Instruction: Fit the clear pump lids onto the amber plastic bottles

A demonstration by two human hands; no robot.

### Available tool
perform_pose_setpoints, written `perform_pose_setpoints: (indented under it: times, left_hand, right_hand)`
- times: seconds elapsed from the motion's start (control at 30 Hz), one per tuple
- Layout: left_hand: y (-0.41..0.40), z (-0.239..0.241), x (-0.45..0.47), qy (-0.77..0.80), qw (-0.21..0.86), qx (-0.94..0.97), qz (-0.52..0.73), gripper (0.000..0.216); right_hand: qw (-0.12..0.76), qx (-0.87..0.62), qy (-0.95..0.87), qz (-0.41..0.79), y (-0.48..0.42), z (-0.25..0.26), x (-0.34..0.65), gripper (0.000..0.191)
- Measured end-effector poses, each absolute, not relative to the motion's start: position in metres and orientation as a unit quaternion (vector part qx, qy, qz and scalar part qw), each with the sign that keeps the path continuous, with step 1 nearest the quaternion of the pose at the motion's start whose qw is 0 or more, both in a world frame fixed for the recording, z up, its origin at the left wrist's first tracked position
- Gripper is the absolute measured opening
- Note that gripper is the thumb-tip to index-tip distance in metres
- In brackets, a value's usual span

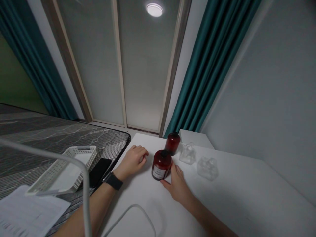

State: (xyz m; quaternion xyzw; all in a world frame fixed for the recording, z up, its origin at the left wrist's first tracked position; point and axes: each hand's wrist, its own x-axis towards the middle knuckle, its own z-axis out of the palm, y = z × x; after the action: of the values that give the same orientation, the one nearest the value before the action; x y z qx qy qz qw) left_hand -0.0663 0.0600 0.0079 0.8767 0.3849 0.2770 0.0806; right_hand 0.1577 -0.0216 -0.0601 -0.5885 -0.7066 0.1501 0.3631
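Observation:
My right hand grips a dark red bottle from its right side, thumb low near the base. This bottle has a black top and a pale label, and it stands upright on the white table. My left hand, with a dark watch on the wrist, rests left of the bottle, apart from it. Its fingers are loosely curled in, and nothing shows in them. Just behind the held bottle is a second dark red bottle. Two clear, crumpled-looking plastic pieces, a farther one and a nearer one, lie to the right.
Left of the table, a white perforated basket, a black phone and paper sheets lie on a grey patterned surface. A white cable arches across the lower left. Behind are a white box, green curtains and sliding doors.

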Motion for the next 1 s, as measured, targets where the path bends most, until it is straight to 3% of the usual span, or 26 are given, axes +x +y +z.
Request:
perform_pose_setpoints:
  times: [0.37,1.0]
  left_hand:
    - [0.092,-0.020,-0.092,0.594,0.000,0.741,0.313,0.020]
    - [0.107,-0.040,-0.094,0.627,0.075,0.727,0.268,0.041]
  right_hand:
    - [0.414,-0.549,-0.707,0.163,0.058,-0.067,0.117,0.098]
    - [0.313,-0.618,-0.703,0.164,0.173,-0.054,0.069,0.098]
